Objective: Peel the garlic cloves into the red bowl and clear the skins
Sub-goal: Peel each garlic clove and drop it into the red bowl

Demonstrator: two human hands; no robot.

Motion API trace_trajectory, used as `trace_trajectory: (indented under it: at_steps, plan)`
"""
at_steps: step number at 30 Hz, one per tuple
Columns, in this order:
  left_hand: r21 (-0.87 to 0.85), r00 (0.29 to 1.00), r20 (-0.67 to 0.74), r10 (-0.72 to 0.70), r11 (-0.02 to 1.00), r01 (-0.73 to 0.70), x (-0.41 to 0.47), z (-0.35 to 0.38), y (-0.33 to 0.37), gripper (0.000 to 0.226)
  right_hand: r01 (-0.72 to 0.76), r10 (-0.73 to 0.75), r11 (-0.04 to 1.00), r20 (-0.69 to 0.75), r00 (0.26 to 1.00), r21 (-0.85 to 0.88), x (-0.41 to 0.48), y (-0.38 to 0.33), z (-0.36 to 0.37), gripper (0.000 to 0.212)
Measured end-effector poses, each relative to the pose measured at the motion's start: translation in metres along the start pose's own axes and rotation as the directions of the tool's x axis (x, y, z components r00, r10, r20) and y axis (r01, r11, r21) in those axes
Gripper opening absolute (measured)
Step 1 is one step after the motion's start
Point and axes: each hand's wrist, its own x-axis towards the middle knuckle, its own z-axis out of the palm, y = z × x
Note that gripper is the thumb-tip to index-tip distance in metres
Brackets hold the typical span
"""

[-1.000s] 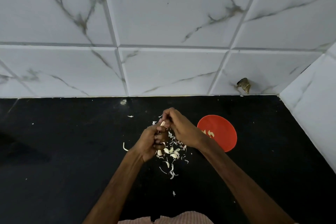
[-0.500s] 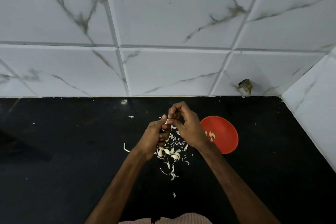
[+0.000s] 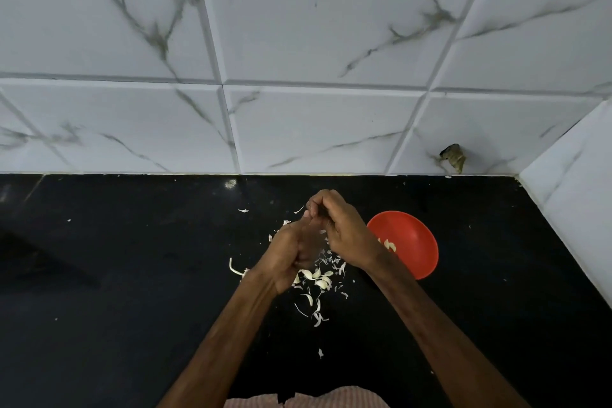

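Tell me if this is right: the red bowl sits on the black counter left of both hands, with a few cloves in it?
No: the head view shows the red bowl right of the left hand and right hand. It does sit on the black counter, a few cloves inside.

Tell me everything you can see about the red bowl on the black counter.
The round, shallow red bowl looks like smooth plastic, and no markings show. It stands upright on the black stone-like countertop, toward the tiled corner. A few pale peeled garlic pieces lie inside near its left side. The right hand and its wrist cover the bowl's left rim in this view; contact cannot be told.
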Motion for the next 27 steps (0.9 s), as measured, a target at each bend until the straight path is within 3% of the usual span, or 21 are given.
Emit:
trace_trajectory:
  at_steps: [5, 11, 14, 27]
  plan:
    - [-0.038, 1.000, 0.026, 0.004, 0.999, -0.003, 0.0002, -0.0014, 0.0038, 0.054, 0.017, -0.017, 1.000, 0.009, 1.000, 0.003, 0.0041, -0.0011, -0.0011, 0.039]
    - [0.020, 0.991, 0.042, 0.124, 0.992, -0.125, -0.0009, 0.0030, 0.0082, 0.048, 0.003, 0.027, 0.988, -0.195, 0.980, 0.155, 0.0052, 0.0008, -0.0004, 0.047]
    - [0.075, 0.988, 0.054, 0.148, 0.986, -0.151, -0.0007, 0.0006, 0.0072, 0.049, 0.038, -0.004, 0.992, -0.268, 0.963, 0.120, 0.0026, 0.0011, -0.0003, 0.051]
    - [0.188, 0.979, 0.040, 0.199, 0.961, -0.203, 0.0013, -0.0006, 0.0059, 0.049, 0.065, -0.033, 0.992, -0.287, 0.958, 0.105, 0.0063, -0.0007, -0.0012, 0.045]
